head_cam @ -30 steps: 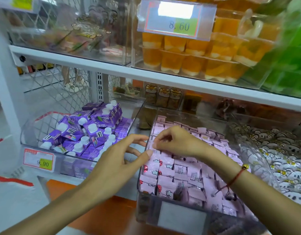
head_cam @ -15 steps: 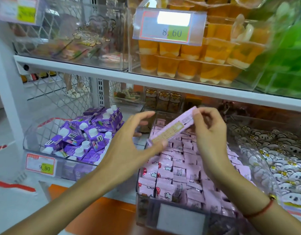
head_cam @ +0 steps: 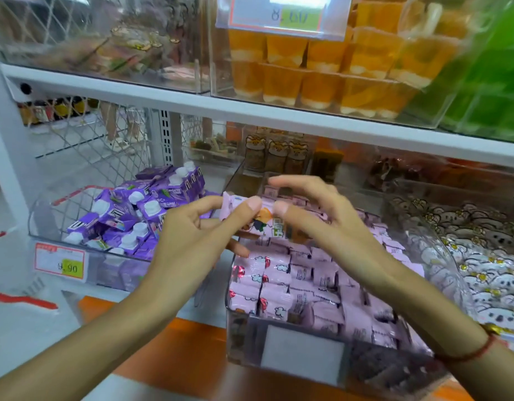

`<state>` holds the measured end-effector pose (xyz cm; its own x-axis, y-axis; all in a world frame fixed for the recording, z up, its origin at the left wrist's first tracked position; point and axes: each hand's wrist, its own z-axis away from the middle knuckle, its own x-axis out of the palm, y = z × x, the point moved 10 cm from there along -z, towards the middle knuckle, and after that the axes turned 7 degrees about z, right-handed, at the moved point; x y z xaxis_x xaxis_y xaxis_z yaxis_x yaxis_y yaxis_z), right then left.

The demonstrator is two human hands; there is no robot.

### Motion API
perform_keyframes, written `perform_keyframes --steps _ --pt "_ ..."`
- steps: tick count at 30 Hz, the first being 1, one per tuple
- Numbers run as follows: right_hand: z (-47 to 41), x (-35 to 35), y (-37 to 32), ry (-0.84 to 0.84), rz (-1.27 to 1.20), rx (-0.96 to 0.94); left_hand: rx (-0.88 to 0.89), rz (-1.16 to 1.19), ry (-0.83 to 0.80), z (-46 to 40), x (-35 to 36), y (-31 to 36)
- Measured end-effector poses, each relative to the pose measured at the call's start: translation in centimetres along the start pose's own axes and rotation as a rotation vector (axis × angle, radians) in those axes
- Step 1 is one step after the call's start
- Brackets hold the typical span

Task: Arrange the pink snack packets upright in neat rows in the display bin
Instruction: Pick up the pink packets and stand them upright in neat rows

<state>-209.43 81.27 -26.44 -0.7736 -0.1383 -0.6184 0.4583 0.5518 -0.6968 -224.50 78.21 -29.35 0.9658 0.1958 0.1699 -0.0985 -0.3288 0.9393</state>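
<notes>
Both hands [head_cam: 192,241] [head_cam: 316,215] (thumbs up) around one pink packet [head_cam: 261,219] above bin [head_cam: 241,337]

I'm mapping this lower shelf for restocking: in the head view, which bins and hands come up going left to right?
Bin of purple cartons → left hand → held pink packet → right hand → display bin of pink snack packets → bin of white bear-print packets.

White shelving [head_cam: 250,110] — wire-mesh back [head_cam: 99,140].
</notes>
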Motion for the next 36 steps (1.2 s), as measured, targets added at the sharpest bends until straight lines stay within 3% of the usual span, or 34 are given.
perform_keyframes --steps 3,6,9,11,15,18,21,28,33,36 --pt "0.3 0.7 -1.2 -0.003 0.186 -0.105 0.035 -0.014 0.005 0.1 0.3 0.4" --pt "0.1 0.2 -1.3 0.064 0.213 -0.129 0.078 -0.028 -0.011 0.1 0.5 1.2" --pt "-0.4 -1.3 1.5 0.155 -0.099 0.05 0.079 0.032 0.006 -0.1 -0.1 1.1" --pt "-0.5 -2.0 4.0 0.212 -0.288 0.192 0.111 -0.062 0.028 -0.3 -0.7 0.9" --pt "-0.8 -1.5 6.7 0.232 -0.442 0.33 0.109 -0.302 -0.038 -0.5 -0.7 -0.3" --pt "-1.1 -0.6 6.6 0.226 -0.467 0.314 0.02 -0.374 -0.135 -0.2 0.0 -2.4" --pt "-1.3 0.2 4.8 0.192 -0.325 0.173 -0.03 -0.35 -0.176 0.1 0.2 -3.4" --pt "-1.9 0.6 1.9 0.151 0.293 -0.067 -0.032 -0.295 -0.232 0.4 0.3 -3.2" --pt "-1.9 -0.3 2.2 0.136 0.197 -0.037 -0.037 -0.295 -0.236 0.5 0.3 -3.3" --pt "-1.6 2.1 2.4 0.014 0.265 -0.047 -0.036 -0.29 -0.226 0.4 0.2 -3.4"
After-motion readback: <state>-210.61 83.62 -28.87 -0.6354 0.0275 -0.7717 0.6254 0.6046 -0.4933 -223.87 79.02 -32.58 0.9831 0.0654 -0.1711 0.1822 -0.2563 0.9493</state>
